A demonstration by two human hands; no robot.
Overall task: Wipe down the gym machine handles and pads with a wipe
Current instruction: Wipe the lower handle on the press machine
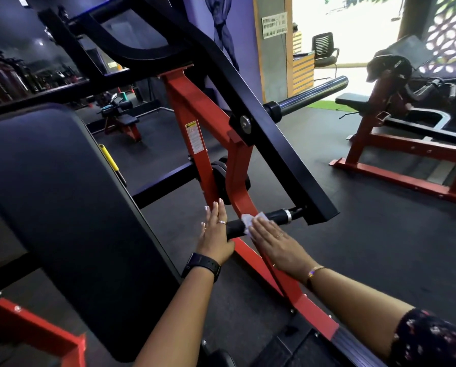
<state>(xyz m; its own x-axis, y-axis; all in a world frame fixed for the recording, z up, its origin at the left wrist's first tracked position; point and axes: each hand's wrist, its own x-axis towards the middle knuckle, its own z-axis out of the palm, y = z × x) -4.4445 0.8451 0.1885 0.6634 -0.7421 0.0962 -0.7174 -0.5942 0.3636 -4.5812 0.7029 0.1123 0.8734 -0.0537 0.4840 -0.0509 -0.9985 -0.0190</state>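
Pressing wipe onto handle with flat-fingered right hand; left hand, fingers straight, apparently steadies the handle end.

right hand flat, pressing white wipe onto black handle; left hand, fingers straight, at handle end

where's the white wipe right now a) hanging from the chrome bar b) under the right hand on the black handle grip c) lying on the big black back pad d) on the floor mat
b: the wipe shows white under the flat right hand, pressed against the black handle grip.
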